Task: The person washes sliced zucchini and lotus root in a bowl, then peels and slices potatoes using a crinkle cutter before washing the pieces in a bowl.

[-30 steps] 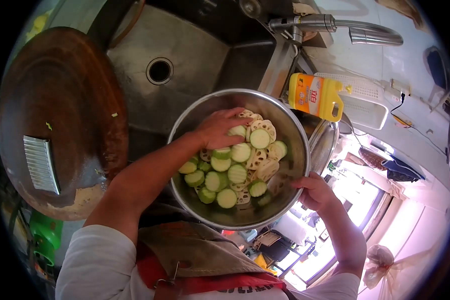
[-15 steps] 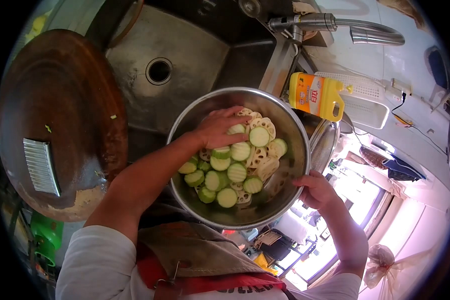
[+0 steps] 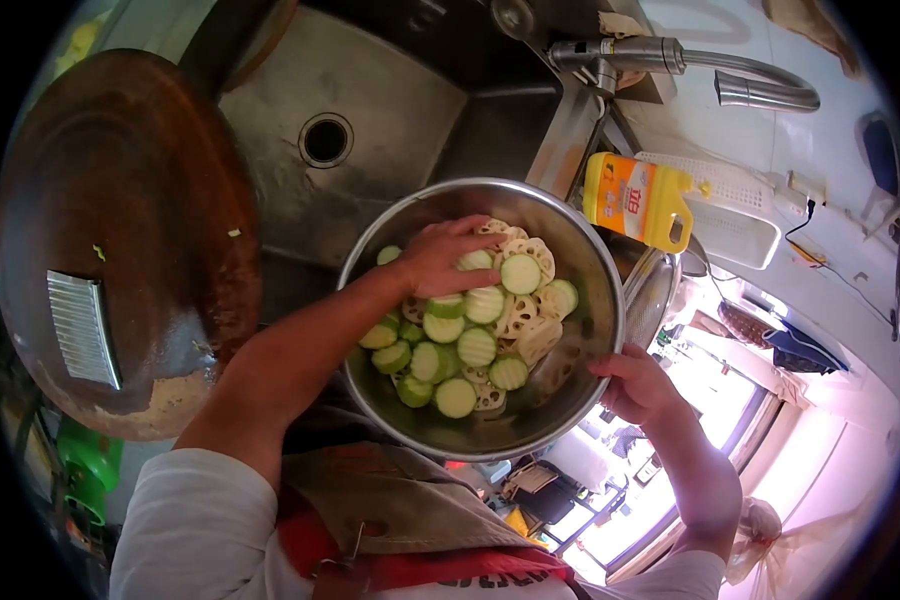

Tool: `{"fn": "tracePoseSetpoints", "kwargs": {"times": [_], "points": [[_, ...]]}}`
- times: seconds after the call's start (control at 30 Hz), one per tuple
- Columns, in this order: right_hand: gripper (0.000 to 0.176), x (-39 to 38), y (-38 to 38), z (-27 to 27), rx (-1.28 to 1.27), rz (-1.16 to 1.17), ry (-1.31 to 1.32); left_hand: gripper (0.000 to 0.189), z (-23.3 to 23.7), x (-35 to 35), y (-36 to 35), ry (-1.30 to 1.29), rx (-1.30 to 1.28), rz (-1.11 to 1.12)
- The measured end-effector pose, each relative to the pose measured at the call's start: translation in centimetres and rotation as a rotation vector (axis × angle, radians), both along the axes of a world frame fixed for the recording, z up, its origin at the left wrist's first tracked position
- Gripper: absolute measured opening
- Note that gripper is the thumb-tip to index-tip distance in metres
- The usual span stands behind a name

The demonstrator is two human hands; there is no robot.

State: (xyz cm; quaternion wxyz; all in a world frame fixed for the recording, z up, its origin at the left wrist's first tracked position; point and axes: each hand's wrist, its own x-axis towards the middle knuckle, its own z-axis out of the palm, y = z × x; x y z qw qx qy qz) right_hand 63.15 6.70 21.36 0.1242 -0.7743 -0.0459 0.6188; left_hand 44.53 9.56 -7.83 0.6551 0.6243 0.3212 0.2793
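A large steel bowl (image 3: pixel 580 420) holds green-edged zucchini slices (image 3: pixel 476 346) with ridged faces and pale lotus root slices (image 3: pixel 538 340) full of holes. My left hand (image 3: pixel 445 258) rests on the slices at the bowl's upper left, its fingers spread over them. At the lower right, my right hand (image 3: pixel 632 382) grips the bowl's rim, with the thumb near the inner edge and the other fingers curled outside.
Beyond the bowl lies a steel sink (image 3: pixel 380 110) with a drain and a faucet (image 3: pixel 630 54). A round wooden board (image 3: pixel 150 200) at left bears a ridged metal cutter (image 3: pixel 82 330). Right of the bowl are a yellow bottle (image 3: pixel 635 200) and a white basket (image 3: pixel 735 235).
The view has shifted slightly. A zucchini slice now shows at the bowl's upper left, beside my left wrist. Both hands keep nearly the same places.
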Motion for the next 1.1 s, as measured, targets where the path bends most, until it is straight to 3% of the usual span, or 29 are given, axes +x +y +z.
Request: {"fn": "tracePoseSetpoints", "kwargs": {"times": [0.37,0.53,0.77,1.1], "points": [[0.023,-1.0,0.1,0.2,-0.005,-0.010,-0.052,0.066,0.2,-0.1,-0.1,0.010,0.039,0.025],[0.022,2.2,-2.6,-0.9,0.030,0.013,-0.039,0.064,0.8,-0.2,-0.3,0.096,0.142,0.047],[0.023,1.0,-3.7,-0.4,0.064,0.003,-0.004,0.064,2.4,-0.9,-0.9,0.315,0.281,0.079],[0.027,-0.2,-4.3,1.2,0.005,-0.053,-0.082,0.066,2.0,-1.5,-1.4,0.121,0.224,0.064]]}}
